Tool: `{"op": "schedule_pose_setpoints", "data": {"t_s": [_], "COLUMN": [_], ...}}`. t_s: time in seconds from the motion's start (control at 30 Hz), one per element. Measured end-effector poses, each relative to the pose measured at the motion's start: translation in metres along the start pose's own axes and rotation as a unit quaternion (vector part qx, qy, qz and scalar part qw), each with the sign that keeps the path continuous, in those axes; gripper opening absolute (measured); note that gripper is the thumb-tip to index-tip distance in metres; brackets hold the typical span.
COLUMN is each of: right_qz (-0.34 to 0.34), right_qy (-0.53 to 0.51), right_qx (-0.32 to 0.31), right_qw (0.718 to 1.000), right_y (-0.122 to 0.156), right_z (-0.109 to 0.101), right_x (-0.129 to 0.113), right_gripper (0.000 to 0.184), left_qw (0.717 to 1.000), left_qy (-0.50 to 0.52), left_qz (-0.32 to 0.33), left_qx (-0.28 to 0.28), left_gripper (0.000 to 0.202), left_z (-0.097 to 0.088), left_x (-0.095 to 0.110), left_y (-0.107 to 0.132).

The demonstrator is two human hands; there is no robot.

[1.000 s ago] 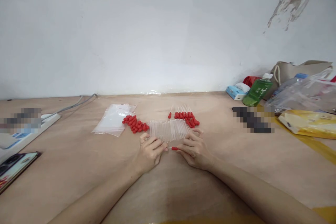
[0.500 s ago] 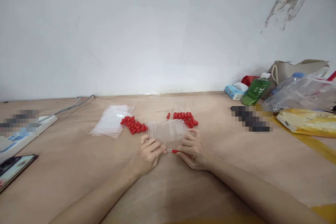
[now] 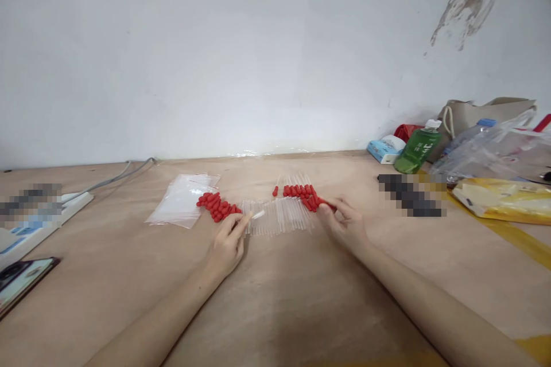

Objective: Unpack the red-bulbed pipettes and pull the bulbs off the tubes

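Note:
My left hand (image 3: 226, 243) is closed in a pinch, and a short pale end of a clear tube (image 3: 257, 214) sticks out past its fingertips. It hovers at the left end of a row of clear glass tubes (image 3: 279, 215). Just behind its fingers lies a pile of red rubber bulbs (image 3: 217, 206). My right hand (image 3: 348, 226) has thumb and fingers closed on a red rubber bulb (image 3: 326, 202) at the right end of the row; whether a tube is in it is hidden. Beyond, droppers with red bulbs (image 3: 299, 190) lie side by side, glass ends toward the wall.
Clear zip bags (image 3: 178, 200) lie left of the bulbs. A power strip (image 3: 47, 223) and a phone (image 3: 28, 281) are at the far left. Toward the right stand a tissue pack (image 3: 383, 151), a green bottle (image 3: 417, 149) and plastic bags (image 3: 495, 155).
My hands have moved apart from the front middle. The left went back and left with a tube; the right went back and right to the red bulbs.

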State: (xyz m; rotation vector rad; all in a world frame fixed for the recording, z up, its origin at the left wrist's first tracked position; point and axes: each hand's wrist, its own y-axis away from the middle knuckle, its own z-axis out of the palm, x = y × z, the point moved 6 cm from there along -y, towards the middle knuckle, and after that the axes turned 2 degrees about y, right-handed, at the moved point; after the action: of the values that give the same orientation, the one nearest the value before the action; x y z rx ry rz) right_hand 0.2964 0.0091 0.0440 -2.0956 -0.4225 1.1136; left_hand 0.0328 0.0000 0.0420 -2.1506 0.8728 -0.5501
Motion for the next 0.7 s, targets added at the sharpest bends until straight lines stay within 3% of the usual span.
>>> {"op": "schedule_pose_setpoints", "data": {"t_s": [0.1, 0.3, 0.43, 0.7], "right_qz": [0.104, 0.223, 0.257, 0.277], "right_qy": [0.033, -0.032, -0.056, 0.026], "right_qx": [0.072, 0.071, 0.031, -0.022], "right_qw": [0.991, 0.972, 0.964, 0.96], "right_y": [-0.007, -0.008, -0.009, -0.01], "right_z": [-0.006, 0.01, 0.018, 0.014], "right_x": [0.033, 0.083, 0.092, 0.093], "right_gripper": [0.029, 0.042, 0.039, 0.032], "left_qw": [0.999, 0.998, 0.999, 0.999], "left_qy": [-0.025, -0.033, -0.011, 0.028], "left_qz": [-0.03, -0.055, -0.041, -0.02], "left_qx": [0.021, 0.029, 0.003, -0.019], "left_gripper": [0.04, 0.018, 0.011, 0.012], "left_z": [0.004, 0.01, 0.016, 0.024], "left_x": [-0.008, -0.018, -0.017, -0.009], "left_y": [-0.008, -0.018, -0.016, -0.009]}}
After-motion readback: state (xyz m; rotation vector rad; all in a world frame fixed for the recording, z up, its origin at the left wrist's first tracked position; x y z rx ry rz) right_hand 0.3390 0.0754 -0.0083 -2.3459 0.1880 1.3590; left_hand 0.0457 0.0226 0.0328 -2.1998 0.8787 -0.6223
